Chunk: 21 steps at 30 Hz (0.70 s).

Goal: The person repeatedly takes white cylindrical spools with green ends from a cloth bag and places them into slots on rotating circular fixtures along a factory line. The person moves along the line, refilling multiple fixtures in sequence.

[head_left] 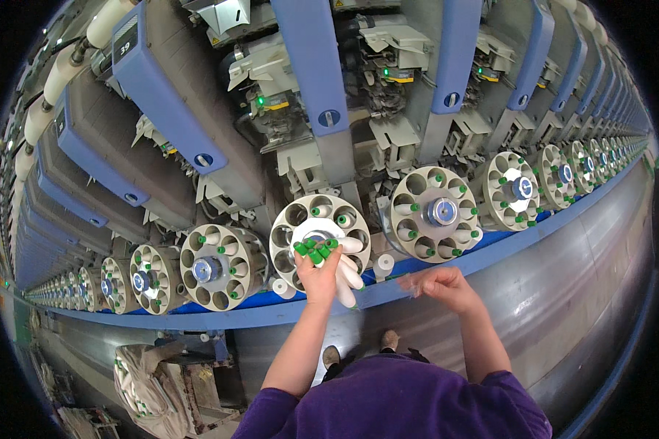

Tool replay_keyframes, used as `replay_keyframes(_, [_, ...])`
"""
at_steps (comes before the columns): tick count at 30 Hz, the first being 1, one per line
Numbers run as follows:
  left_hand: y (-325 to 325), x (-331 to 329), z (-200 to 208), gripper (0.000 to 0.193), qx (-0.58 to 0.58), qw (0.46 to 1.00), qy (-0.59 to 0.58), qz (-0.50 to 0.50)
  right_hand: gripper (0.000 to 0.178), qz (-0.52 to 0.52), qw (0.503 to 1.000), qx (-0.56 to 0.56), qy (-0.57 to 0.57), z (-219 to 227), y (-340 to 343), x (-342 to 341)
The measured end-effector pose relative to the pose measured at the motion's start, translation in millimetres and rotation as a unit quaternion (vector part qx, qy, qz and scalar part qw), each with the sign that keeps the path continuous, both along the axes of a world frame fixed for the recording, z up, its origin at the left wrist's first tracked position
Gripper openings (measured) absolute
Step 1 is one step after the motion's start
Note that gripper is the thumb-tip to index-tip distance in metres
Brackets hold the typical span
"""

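My left hand [319, 282] is closed round a bunch of white yarn bobbins [349, 274] with green tube ends. The green ends cluster above my fingers, and the wound bodies fan out to the right and down. This bunch is in front of a round cream magazine [307, 225] with a ring of pockets, hiding part of its hub and lower right. A few pockets there hold bobbins; others on its left look dark. My right hand [448, 288] is off to the right, fingers curled inward. A faint wispy blur shows beside its fingertips; what it holds, if anything, is unclear.
Similar magazines [417, 208] line the blue rail [271, 316] on both sides. Machine heads with blue panels [311, 66] rise behind. Small white cylinders [384, 265] stand by the rail. At lower left is a cart with a cloth bag [154, 358] of bobbins.
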<state>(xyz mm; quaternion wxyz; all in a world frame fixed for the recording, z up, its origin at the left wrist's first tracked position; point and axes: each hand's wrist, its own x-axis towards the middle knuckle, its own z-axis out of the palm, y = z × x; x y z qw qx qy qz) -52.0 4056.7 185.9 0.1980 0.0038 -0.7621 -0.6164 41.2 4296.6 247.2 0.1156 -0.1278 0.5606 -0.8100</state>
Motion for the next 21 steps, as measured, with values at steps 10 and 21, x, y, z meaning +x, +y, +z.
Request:
replay_keyframes(10, [-47.7,0.0,35.5,0.031,0.455,0.878,-0.149,0.006,0.018,-0.302,0.888,-0.208,-0.276,-73.9,74.1,-3.3])
replay_keyframes(21, [-64.2,15.2,65.2,0.031,0.516,0.829,-0.193,-0.094,0.044,0.097,0.951,0.233,-0.177,-52.0,0.2,-46.1])
